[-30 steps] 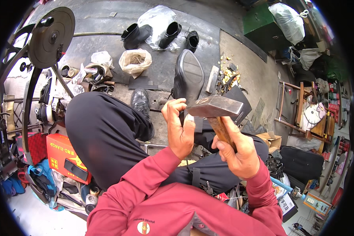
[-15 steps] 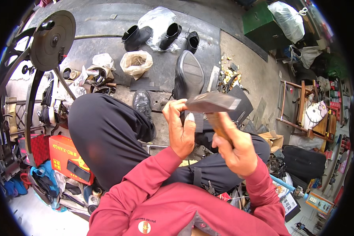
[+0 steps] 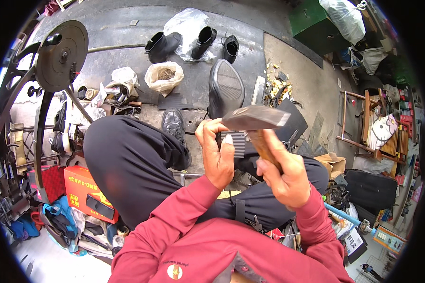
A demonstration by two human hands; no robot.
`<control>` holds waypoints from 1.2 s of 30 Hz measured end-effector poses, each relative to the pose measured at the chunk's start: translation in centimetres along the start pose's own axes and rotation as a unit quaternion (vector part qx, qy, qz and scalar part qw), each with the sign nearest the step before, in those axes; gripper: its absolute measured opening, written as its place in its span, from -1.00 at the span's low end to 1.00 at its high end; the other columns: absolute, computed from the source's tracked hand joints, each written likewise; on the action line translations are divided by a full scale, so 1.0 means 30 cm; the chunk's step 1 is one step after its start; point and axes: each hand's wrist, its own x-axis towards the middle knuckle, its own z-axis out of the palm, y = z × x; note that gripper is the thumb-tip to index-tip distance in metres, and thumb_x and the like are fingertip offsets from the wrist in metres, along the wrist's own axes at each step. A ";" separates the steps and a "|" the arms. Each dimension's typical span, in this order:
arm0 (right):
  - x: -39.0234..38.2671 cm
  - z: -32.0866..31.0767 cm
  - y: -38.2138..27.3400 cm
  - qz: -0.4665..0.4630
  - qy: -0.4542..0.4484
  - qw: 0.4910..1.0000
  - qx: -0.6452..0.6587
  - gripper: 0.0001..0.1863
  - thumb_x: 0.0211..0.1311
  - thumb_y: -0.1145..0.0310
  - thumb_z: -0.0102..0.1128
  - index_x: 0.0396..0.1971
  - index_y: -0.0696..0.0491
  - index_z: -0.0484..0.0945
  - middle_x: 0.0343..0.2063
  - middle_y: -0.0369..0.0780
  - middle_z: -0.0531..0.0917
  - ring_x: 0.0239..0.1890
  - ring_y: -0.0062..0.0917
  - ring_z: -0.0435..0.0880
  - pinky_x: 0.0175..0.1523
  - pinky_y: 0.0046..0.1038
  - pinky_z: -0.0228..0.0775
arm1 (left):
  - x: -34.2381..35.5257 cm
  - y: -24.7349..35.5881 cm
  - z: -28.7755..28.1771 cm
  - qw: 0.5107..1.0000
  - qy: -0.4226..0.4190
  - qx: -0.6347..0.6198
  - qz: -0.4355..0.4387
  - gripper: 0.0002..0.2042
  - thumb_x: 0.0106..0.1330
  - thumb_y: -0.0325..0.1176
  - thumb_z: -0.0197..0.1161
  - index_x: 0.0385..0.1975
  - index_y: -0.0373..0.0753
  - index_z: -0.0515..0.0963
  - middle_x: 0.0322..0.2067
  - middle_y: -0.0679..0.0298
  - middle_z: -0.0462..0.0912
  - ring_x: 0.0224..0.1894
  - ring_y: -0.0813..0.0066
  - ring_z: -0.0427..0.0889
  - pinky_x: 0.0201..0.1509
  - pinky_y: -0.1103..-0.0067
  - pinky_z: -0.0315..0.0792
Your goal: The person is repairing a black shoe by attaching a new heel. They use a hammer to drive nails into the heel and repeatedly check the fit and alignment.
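Note:
My right hand [image 3: 285, 177] is closed round the wooden handle of a hammer [image 3: 265, 152]. The dark metal hammer head [image 3: 257, 117] hangs just above my left fingertips, blurred at one end. My left hand [image 3: 217, 155] grips a ribbed black heel [image 3: 233, 144], thumb lying on its ribs and fingers curled at its far side. Straight beyond, a black shoe [image 3: 226, 87] lies sole up with its toe pointing away. The hammer head covers the stretch between sole and heel, so whether they join cannot be seen.
Black boots [image 3: 163, 46] stand on the floor ahead, beside a clear plastic bag [image 3: 186, 26]. Nearer is an open bag of small bits [image 3: 164, 75]. A machine with a large wheel [image 3: 61, 56] rises at left. Scraps [image 3: 279, 85] and a wooden folding chair [image 3: 363, 127] are at right.
The hammer head has risen slightly in the view. My left hand keeps its grip on the heel. The whole view has shifted a little.

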 end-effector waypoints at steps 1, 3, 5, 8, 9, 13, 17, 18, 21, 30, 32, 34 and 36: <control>-0.003 -0.001 0.001 -0.042 0.025 0.999 0.019 -0.24 0.47 0.63 0.16 0.63 0.14 0.16 -0.40 -0.25 0.69 -0.53 -0.71 0.53 -0.37 -0.56 0.49 | -0.001 -0.001 -0.001 1.000 0.005 0.004 0.002 -0.79 0.44 -0.39 0.13 0.00 -0.27 0.44 0.16 0.05 0.47 0.35 0.05 0.26 0.52 0.19 0.08; -0.002 -0.006 -0.001 -0.005 0.016 1.000 0.010 -0.23 0.47 0.64 0.15 0.63 0.14 0.15 -0.39 -0.24 0.69 -0.52 -0.68 0.55 -0.35 -0.53 0.50 | -0.001 -0.004 0.001 1.000 0.003 0.004 0.002 -0.79 0.44 -0.38 0.13 -0.01 -0.27 0.44 0.16 0.04 0.47 0.35 0.06 0.26 0.52 0.19 0.08; 0.005 -0.009 -0.004 0.035 -0.055 0.998 -0.022 -0.26 0.47 0.63 0.17 0.61 0.17 0.19 -0.35 -0.20 0.70 -0.48 -0.62 0.57 -0.31 -0.47 0.54 | 0.001 -0.006 0.003 1.000 0.007 -0.003 -0.001 -0.79 0.44 -0.38 0.14 -0.01 -0.28 0.44 0.16 0.04 0.48 0.35 0.07 0.26 0.52 0.19 0.08; 0.008 -0.008 -0.010 0.032 -0.018 0.998 -0.046 -0.26 0.47 0.62 0.17 0.60 0.17 0.20 -0.35 -0.20 0.70 -0.51 -0.64 0.56 -0.34 -0.50 0.52 | -0.001 -0.005 0.002 1.000 0.011 -0.005 -0.001 -0.79 0.44 -0.38 0.13 -0.01 -0.28 0.45 0.16 0.04 0.48 0.35 0.07 0.26 0.52 0.20 0.08; 0.006 -0.003 -0.014 0.009 0.012 0.999 -0.030 -0.26 0.46 0.62 0.17 0.60 0.17 0.20 -0.35 -0.20 0.71 -0.52 -0.65 0.56 -0.35 -0.50 0.52 | -0.001 -0.005 0.000 1.000 0.004 -0.010 0.009 -0.80 0.45 -0.37 0.14 -0.02 -0.28 0.45 0.15 0.04 0.48 0.35 0.07 0.26 0.53 0.20 0.08; 0.008 0.017 0.008 -0.018 -0.028 0.998 -0.052 -0.26 0.46 0.63 0.18 0.60 0.18 0.20 -0.34 -0.17 0.71 -0.51 -0.61 0.58 -0.32 -0.50 0.53 | 0.000 -0.003 0.002 1.000 0.006 -0.009 -0.008 -0.77 0.47 -0.35 0.13 0.03 -0.28 0.45 0.15 0.04 0.47 0.35 0.07 0.26 0.53 0.20 0.07; -0.021 0.012 0.025 0.011 -0.006 1.000 -0.002 -0.25 0.47 0.63 0.17 0.61 0.17 0.18 -0.37 -0.19 0.71 -0.52 -0.61 0.58 -0.33 -0.51 0.52 | -0.002 -0.005 0.001 1.000 0.002 -0.012 0.002 -0.76 0.46 -0.38 0.13 0.05 -0.28 0.45 0.17 0.04 0.47 0.36 0.07 0.26 0.54 0.20 0.07; -0.032 0.006 0.026 0.031 0.003 0.999 0.008 -0.25 0.47 0.63 0.15 0.62 0.16 0.17 -0.39 -0.20 0.71 -0.53 -0.64 0.56 -0.36 -0.53 0.50 | 0.002 -0.011 0.002 1.000 0.002 -0.010 0.007 -0.76 0.46 -0.37 0.13 0.05 -0.28 0.45 0.18 0.04 0.47 0.36 0.06 0.26 0.54 0.20 0.07; -0.051 0.011 0.025 0.015 0.028 0.999 0.014 -0.25 0.49 0.63 0.13 0.63 0.13 0.16 -0.40 -0.24 0.70 -0.56 -0.69 0.51 -0.40 -0.57 0.45 | -0.005 -0.021 -0.002 1.000 -0.006 -0.009 0.008 -0.75 0.48 -0.36 0.13 0.07 -0.30 0.44 0.23 0.04 0.47 0.39 0.04 0.24 0.55 0.18 0.06; -0.039 0.000 0.023 0.032 0.010 0.999 0.003 -0.26 0.45 0.65 0.18 0.59 0.20 0.20 -0.46 -0.18 0.67 -0.52 -0.61 0.58 -0.32 -0.50 0.53 | 0.007 -0.030 -0.048 0.998 -0.057 -0.019 0.005 -0.67 0.41 -0.26 0.22 0.07 -0.28 0.44 0.23 0.01 0.44 0.41 0.06 0.22 0.55 0.19 0.06; -0.063 -0.003 0.019 0.022 0.064 0.997 0.029 -0.25 0.44 0.65 0.18 0.59 0.22 0.18 -0.48 -0.18 0.66 -0.53 -0.61 0.59 -0.34 -0.50 0.52 | 0.007 -0.036 -0.053 0.997 -0.064 -0.026 0.018 -0.66 0.37 -0.27 0.24 0.05 -0.29 0.44 0.24 0.01 0.45 0.41 0.06 0.23 0.55 0.17 0.06; -0.061 0.012 0.030 -0.002 0.052 0.999 -0.002 -0.25 0.44 0.65 0.18 0.59 0.25 0.17 -0.46 -0.18 0.66 -0.52 -0.60 0.60 -0.33 -0.48 0.53 | 0.013 -0.043 -0.048 0.998 -0.058 -0.035 0.011 -0.63 0.29 -0.32 0.26 0.04 -0.30 0.44 0.24 0.00 0.46 0.40 0.04 0.25 0.55 0.15 0.07; -0.041 0.030 0.047 -0.032 0.002 0.998 -0.055 -0.26 0.44 0.64 0.19 0.57 0.26 0.19 -0.38 -0.13 0.67 -0.46 -0.53 0.63 -0.28 -0.45 0.54 | 0.011 -0.045 -0.041 0.997 -0.050 -0.054 0.007 -0.63 0.25 -0.36 0.26 0.04 -0.31 0.44 0.23 0.01 0.46 0.40 0.03 0.25 0.55 0.15 0.07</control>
